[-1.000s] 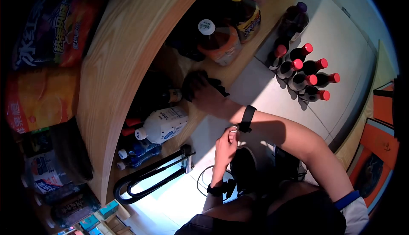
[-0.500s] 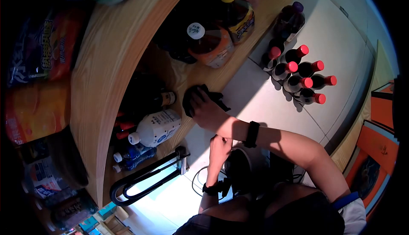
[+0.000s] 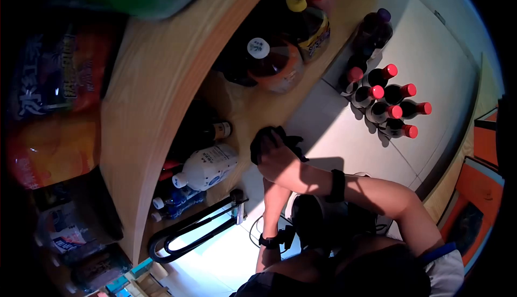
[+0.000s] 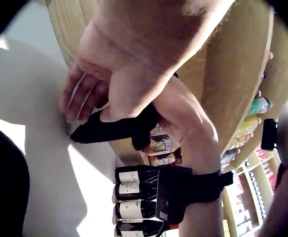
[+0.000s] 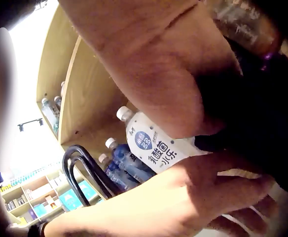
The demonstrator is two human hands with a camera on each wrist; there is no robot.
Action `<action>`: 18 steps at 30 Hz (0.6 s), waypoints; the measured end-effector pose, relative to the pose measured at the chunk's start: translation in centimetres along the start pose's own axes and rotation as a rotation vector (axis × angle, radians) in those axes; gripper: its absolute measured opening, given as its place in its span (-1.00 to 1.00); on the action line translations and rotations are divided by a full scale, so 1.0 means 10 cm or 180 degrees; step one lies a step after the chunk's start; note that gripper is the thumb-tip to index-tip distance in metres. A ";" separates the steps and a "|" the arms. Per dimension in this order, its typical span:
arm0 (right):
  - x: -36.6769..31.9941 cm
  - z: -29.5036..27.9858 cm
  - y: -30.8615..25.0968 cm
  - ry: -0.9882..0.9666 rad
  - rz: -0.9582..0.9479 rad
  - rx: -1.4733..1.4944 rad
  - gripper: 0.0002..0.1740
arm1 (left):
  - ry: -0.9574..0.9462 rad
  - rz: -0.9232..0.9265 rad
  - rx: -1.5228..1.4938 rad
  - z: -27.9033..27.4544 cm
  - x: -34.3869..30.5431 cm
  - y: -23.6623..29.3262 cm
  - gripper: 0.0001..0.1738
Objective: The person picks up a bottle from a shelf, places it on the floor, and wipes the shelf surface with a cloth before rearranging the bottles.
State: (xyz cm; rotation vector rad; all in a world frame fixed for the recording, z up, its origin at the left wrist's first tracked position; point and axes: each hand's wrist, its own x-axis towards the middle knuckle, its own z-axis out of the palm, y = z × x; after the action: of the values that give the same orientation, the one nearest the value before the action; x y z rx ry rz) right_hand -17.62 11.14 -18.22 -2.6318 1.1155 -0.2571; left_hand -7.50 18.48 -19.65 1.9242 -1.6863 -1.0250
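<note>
In the head view, my right hand [image 3: 280, 163] holds a bunched black cloth [image 3: 265, 142] at the front edge of the wooden shelf [image 3: 253, 115]. My left hand [image 3: 273, 193] is close below it, its fingers hidden behind the right hand. The right wrist view has the thumb of my right hand [image 5: 159, 74] against the cloth [image 5: 252, 113], while my left hand [image 5: 208, 197] lies beside it with fingers apart. In the left wrist view, the loosely bent fingers of my left hand [image 4: 119, 74] overlap the cloth [image 4: 104, 129]; contact is unclear.
A white bottle [image 3: 211, 166], small blue bottles [image 3: 180, 204] and large drink bottles [image 3: 277, 65] line the shelf. Several red-capped bottles [image 3: 389, 111] stand on the floor, right. A black looped frame [image 3: 199, 227] is beside the shelf, lower left.
My right hand has drawn the cloth back from beside the bottles to the shelf's front edge. My left hand has come up beneath it. The head view has shifted a little.
</note>
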 end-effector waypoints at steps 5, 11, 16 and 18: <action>0.10 -0.08 0.09 0.0393 0.0126 0.0605 -0.50 | 0.0617 -0.0177 -0.0118 -0.03 -0.09 -0.04 -0.65; 0.40 -0.34 0.26 0.1240 0.0027 0.0307 -0.47 | 0.0720 0.0959 0.0887 -0.01 0.03 -0.07 -0.39; 0.77 -0.15 0.35 0.1378 -0.0029 -0.0155 -0.44 | 0.0731 0.1486 0.1303 -0.02 0.24 0.12 -0.36; 0.98 0.06 0.40 0.1437 -0.0046 -0.0251 -0.43 | 0.0627 0.1606 0.1418 0.02 0.31 -0.04 -0.33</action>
State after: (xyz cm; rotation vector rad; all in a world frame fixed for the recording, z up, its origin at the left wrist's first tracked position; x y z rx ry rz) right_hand -13.45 1.51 -19.50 -2.7262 1.2562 -0.8607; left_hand -7.36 15.60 -20.94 1.6180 -2.2470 -0.2780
